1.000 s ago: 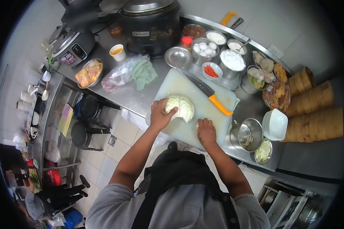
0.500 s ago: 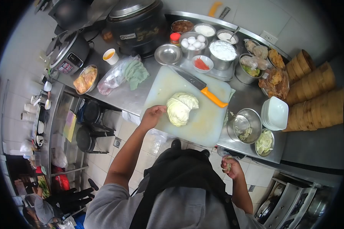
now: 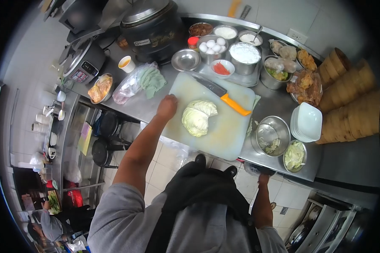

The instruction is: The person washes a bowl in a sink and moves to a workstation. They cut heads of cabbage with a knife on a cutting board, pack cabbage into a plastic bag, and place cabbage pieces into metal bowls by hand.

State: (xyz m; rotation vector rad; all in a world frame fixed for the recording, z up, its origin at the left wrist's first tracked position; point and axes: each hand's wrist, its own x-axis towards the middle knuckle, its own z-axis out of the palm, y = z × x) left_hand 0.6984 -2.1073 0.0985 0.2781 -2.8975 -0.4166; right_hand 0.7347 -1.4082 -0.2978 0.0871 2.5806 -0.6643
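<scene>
A piece of cabbage (image 3: 195,119), cut into and pale green, lies on the white cutting board (image 3: 223,139). Behind it rests a knife with an orange handle (image 3: 235,104), its blade pointing to the upper left. My left hand (image 3: 168,106) is curled into a fist at the board's left edge, apart from the cabbage. Low on the right, my right hand (image 3: 264,178) reaches down by the counter's front edge, beside a dark opening with a plastic bag (image 3: 254,169). Its fingers are hidden there.
Right of the board stand a steel bowl (image 3: 264,147) with cabbage scraps, a bowl of cut cabbage (image 3: 294,157), stacked white dishes (image 3: 308,122) and bamboo steamers (image 3: 350,120). Eggs (image 3: 213,44) and a pot of white powder (image 3: 245,52) are behind. Another person (image 3: 50,223) works far left.
My left hand has moved away from the cabbage to the board's left edge, now curled. My right hand, which held pale scraps, has moved up and right under the counter's edge.
</scene>
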